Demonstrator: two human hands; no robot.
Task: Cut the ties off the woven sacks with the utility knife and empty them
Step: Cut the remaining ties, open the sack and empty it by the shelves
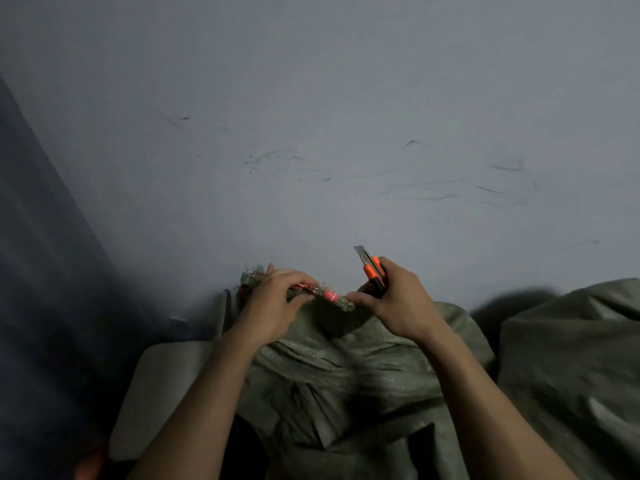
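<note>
Left hand point(277, 299) gripping tied sack neck point(332, 301), right hand point(398, 299) grasping utility knife point(372, 270), blade up

The woven sack point(346, 375) at lower centre is a dull olive green with pale, dusty streaks along its creases. A second sack point(571, 358) at the lower right is the same muted olive. The tie point(329, 295) around the gathered neck is pinkish red with small white markings. The utility knife point(372, 271), right of centre, has a bright orange and black body and a grey metal blade. The wall point(311, 116) filling the upper frame is pale bluish grey with faint dark scuff marks.
</note>
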